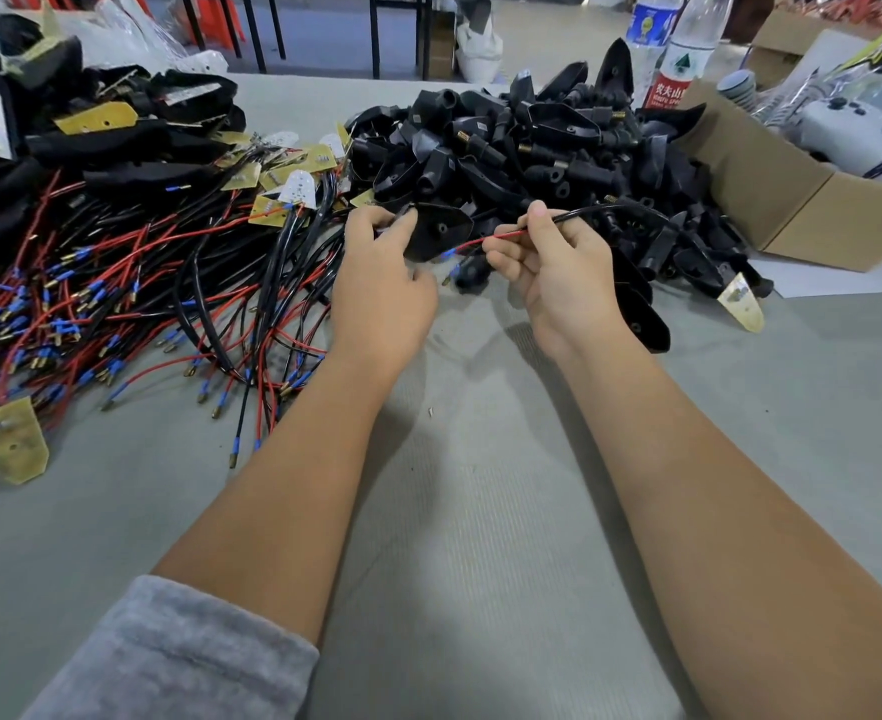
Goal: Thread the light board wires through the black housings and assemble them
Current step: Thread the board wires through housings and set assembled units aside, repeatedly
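Over table: L hand [381, 283] grips black housing [438, 231], R hand [558, 272] pinches wires [501, 239].

Both forearms reaching up from 6 o'clock, bare, converging toward centre. Left forearm entering from 7 o'clock out of a grey sleeve [168, 652] pushed back near the elbow; left hand [381, 288] back-up, fingers [376, 220] curled forward at 12 o'clock, gripping a black housing [436, 231]. Right forearm entering from 5 o'clock; right hand [558, 267] turned thumb-side up, thumb and forefinger pinching a wire [501, 240], remaining fingers curled loosely beneath. Hands close together, not touching.
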Demonstrator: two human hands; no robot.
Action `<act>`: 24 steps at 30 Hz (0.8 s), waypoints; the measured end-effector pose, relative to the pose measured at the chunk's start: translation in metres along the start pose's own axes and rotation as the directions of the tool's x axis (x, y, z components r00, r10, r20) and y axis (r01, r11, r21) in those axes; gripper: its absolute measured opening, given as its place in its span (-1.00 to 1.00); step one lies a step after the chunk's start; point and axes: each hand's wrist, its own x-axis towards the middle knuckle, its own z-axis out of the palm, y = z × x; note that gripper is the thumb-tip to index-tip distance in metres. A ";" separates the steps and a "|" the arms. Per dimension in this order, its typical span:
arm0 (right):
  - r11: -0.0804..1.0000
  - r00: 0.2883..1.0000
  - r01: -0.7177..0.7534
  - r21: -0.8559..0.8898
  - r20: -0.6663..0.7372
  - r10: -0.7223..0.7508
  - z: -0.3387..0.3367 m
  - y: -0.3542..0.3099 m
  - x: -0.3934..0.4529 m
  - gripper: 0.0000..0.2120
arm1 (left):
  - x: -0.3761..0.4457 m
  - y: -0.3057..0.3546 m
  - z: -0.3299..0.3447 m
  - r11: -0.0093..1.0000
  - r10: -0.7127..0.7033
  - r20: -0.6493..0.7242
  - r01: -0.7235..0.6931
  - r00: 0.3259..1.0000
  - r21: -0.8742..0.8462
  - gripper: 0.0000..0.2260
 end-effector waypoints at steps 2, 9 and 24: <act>1.000 1.000 0.005 -0.006 -0.015 -0.005 -0.001 0.001 0.001 -0.84 | 0.001 -0.001 0.001 0.999 -0.029 -0.007 0.029 1.000 -0.017 -0.55; 0.998 0.999 0.021 0.059 -0.038 -0.019 -0.001 0.001 0.001 -0.90 | 0.002 -0.004 0.001 0.999 -0.034 0.046 0.033 0.998 0.015 -0.58; 0.996 0.983 -0.091 0.006 0.159 0.089 0.006 -0.004 -0.010 -0.90 | 0.000 0.004 -0.001 0.996 0.086 0.074 -0.083 0.994 -0.040 -0.76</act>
